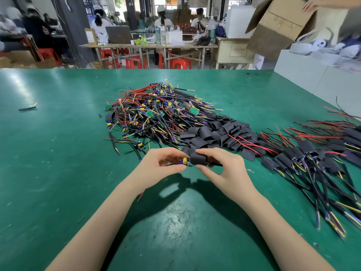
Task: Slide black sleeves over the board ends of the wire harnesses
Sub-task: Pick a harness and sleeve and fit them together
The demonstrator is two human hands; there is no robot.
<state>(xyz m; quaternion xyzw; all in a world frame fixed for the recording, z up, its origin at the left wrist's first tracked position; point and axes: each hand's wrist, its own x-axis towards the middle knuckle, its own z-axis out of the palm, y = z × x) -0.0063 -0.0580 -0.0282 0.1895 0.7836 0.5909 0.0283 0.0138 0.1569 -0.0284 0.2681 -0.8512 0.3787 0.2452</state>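
Note:
My left hand (164,165) pinches the board end of a wire harness (184,160), whose yellow and blue parts show between my fingers. My right hand (220,167) holds a black sleeve (197,159) around that harness, touching the board end. A red wire hangs below my left wrist. Beyond my hands lies a big pile of bare harnesses (156,112) with green boards. To its right sits a heap of loose black sleeves (216,133). Sleeved harnesses (304,159) are spread at the right.
The green table (58,153) carries a stray black tube piece (27,108) at the far left. White boxes (312,75) stand at the back right, where another person's hand holds a cardboard box (279,24). People work at far tables.

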